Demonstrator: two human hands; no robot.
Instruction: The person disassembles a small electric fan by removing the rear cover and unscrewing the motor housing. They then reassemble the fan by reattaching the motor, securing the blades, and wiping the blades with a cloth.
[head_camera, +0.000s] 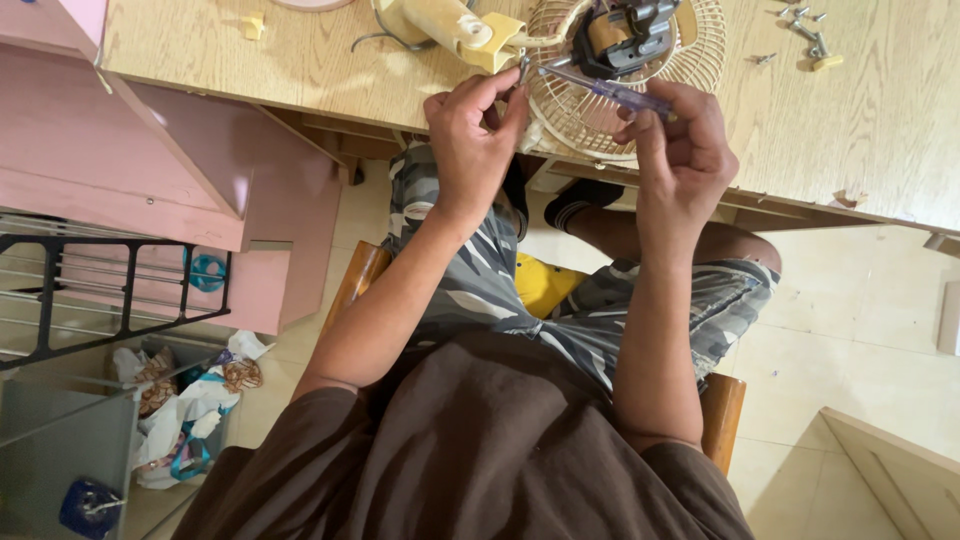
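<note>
Just beyond the fingertips, on the table (300, 70) edge, lies the fan grille (620, 90) with its motor (625, 35), where the left hand (475, 135) pinches something small and the right hand (685, 150) grips a screwdriver (610, 92), tip toward that pinch, apparently steadying it.

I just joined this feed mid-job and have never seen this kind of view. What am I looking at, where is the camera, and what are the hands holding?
There is one picture, from a camera worn on the person's head, looking down past the chest and lap to a wooden table. No machine: these are two bare hands. The right hand holds a screwdriver with a clear purple handle, its tip pointing toward the left hand, whose fingers pinch something too small to identify. Behind them lies a cream wire fan grille with a dark motor on it. Loose screws lie at the far right. A bin of scraps stands on the floor at the left.
</note>
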